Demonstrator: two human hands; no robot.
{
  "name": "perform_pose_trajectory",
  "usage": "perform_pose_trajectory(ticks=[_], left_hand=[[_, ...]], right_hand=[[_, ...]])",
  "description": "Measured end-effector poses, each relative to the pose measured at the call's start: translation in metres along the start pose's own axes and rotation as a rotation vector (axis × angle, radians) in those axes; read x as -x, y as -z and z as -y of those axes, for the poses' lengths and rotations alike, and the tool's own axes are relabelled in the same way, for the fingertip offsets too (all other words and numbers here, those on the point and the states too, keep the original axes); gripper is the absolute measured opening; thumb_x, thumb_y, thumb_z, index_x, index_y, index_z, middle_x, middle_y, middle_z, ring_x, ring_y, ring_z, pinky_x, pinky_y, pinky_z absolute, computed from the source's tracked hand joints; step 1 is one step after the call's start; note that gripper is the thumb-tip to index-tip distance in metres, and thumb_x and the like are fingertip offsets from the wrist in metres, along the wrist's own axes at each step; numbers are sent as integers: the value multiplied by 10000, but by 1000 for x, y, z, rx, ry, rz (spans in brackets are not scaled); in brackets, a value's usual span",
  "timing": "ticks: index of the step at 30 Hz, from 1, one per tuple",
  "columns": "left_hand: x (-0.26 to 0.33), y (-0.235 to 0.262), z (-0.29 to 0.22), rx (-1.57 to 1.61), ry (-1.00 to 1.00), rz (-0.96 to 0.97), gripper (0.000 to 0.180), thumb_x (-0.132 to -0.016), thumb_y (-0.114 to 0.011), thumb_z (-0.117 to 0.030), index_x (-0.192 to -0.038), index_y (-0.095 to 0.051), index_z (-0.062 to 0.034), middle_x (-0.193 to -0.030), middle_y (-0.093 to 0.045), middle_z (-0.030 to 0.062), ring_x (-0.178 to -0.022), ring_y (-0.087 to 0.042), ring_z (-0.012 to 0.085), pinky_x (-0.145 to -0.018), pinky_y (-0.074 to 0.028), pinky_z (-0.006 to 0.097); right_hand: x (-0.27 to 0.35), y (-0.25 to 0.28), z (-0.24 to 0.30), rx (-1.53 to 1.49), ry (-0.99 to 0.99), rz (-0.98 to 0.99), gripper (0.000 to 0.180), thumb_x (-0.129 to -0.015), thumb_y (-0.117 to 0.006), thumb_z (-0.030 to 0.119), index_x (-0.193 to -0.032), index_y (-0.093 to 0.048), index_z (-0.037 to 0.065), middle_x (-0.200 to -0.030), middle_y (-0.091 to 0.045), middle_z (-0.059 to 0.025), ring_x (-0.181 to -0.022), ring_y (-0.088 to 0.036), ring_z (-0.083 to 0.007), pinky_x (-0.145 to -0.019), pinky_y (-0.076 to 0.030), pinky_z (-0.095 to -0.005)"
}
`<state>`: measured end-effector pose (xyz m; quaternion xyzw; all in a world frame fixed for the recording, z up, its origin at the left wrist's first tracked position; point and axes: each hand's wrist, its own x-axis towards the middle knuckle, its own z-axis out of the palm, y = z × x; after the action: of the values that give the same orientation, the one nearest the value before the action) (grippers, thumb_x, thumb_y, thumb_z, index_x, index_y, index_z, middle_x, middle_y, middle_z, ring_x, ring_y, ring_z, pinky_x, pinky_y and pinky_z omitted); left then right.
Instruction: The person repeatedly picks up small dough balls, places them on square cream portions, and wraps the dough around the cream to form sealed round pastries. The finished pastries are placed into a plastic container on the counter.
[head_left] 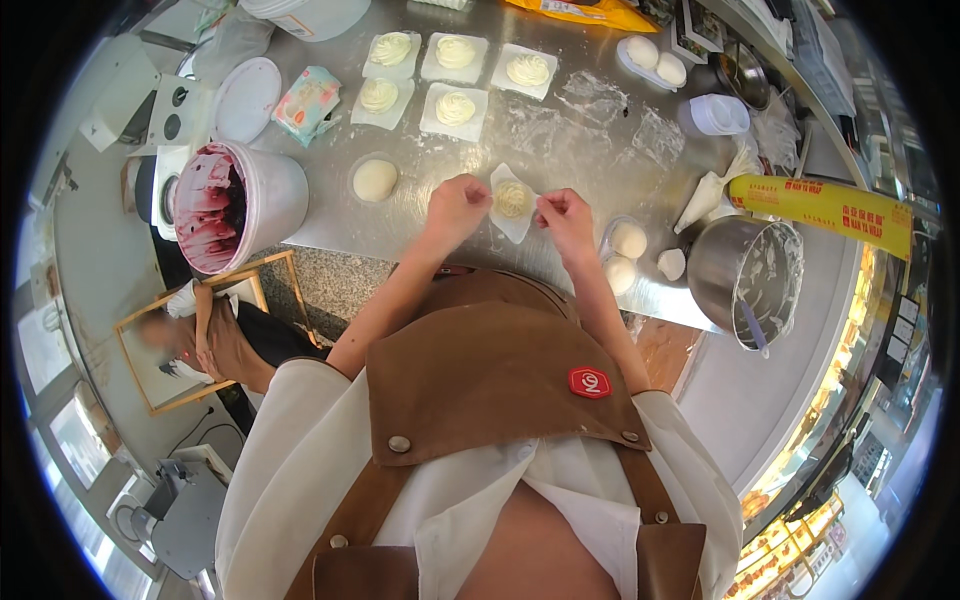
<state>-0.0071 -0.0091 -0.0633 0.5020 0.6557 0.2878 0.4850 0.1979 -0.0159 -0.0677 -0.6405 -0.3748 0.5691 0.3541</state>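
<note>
Pinching a paper sheet (515, 229), pale swirl (513, 198) on top, near table (425, 150) edge.
Our L hand (460, 208) & R hand (566, 222) grip opp. sides w/ fingertips; sheet's btwn them, R of a dough ball (375, 180).

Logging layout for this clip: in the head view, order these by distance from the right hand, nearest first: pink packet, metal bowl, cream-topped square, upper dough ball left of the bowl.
1. Cream-topped square, at the right hand
2. Upper dough ball, right of the hand
3. Metal bowl, farther right
4. Pink packet, far upper left
</note>
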Motion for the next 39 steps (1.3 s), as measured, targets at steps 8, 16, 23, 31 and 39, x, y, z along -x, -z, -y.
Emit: perform_pose_trajectory(ticks=[8,16,23,31,39], left_hand=[[2,-28,-9,124,-35,55,158,-805,-636,-35,-956,-611,4,-794,-707,137,-728,-700,216,-660,-550,316],[3,-24,-8,224,29,69,154,-824,-591,-12,-976,-605,-4,-783,-707,154,-736,-722,230,-641,-553,327],[-57,-24,4,-334,-139,-60,172,-798,-649,-89,-954,-639,-17,-857,-690,164,-842,-681,333,-720,-546,416],[-78,-31,-6,-685,-197,136,147,-750,-624,-15,-889,-644,-60,-935,-669,155,-914,-645,348,-750,-521,427],[-55,6,-14,-284,-245,-42,98,-808,-661,-57,-895,-623,-80,-807,-673,141,-792,-670,298,-688,-521,376]], right_hand=[[8,-32,-4,97,122,-9,122,-857,-662,83,-893,-598,-15,-783,-679,-120,-684,-670,-164,-620,-536,-298],[20,-38,2,431,404,-107,93,-850,-675,28,-873,-592,-7,-798,-662,-117,-685,-654,-187,-637,-523,-314],[21,-37,-3,413,482,-122,76,-814,-620,-23,-833,-555,12,-812,-608,-186,-733,-618,-388,-647,-496,-449],[28,-34,3,435,452,-81,48,-819,-604,-8,-817,-558,5,-819,-620,-199,-744,-621,-391,-653,-494,-453],[32,-23,-6,560,415,-24,77,-826,-645,9,-843,-573,-12,-815,-644,-183,-723,-647,-327,-653,-513,-400]])
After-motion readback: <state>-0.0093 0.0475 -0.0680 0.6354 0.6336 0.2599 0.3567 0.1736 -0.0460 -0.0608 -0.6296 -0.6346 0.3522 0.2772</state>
